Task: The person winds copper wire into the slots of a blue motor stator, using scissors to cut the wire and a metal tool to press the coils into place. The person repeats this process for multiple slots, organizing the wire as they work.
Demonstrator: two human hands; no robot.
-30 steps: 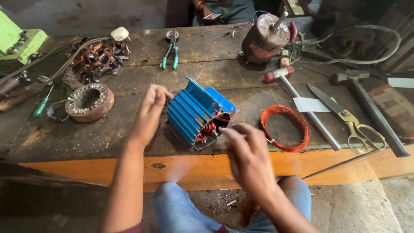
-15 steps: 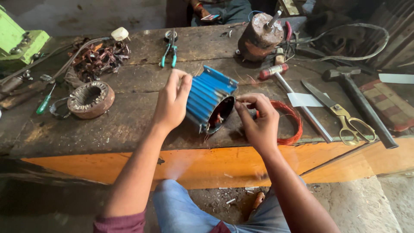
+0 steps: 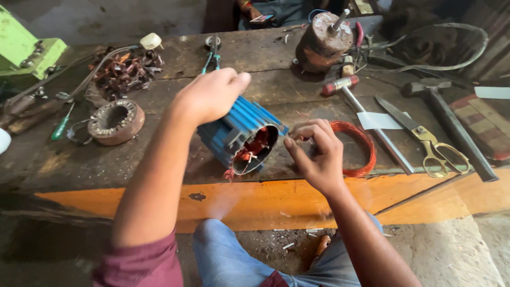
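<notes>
A blue finned motor housing (image 3: 236,133) lies on its side on the wooden workbench (image 3: 159,165), its open end facing me, with copper windings (image 3: 256,144) showing inside. My left hand (image 3: 210,95) rests over the top of the housing and grips it. My right hand (image 3: 316,154) is just right of the open end, fingers pinched together near the windings; whether a wire is between them is too small to tell. A coil of red-orange wire (image 3: 356,146) lies under and behind my right hand.
A bare stator ring (image 3: 116,121) and a green screwdriver (image 3: 60,127) lie at left, near scrap copper (image 3: 125,72). A rusty motor (image 3: 321,42), hammers (image 3: 366,117), scissors (image 3: 425,138) and pliers (image 3: 212,50) lie behind and right. A green machine (image 3: 26,53) stands far left.
The blue housing has been turned and tipped so its open end faces me. My left hand moved onto its top. My right hand came up from the bench edge to the opening.
</notes>
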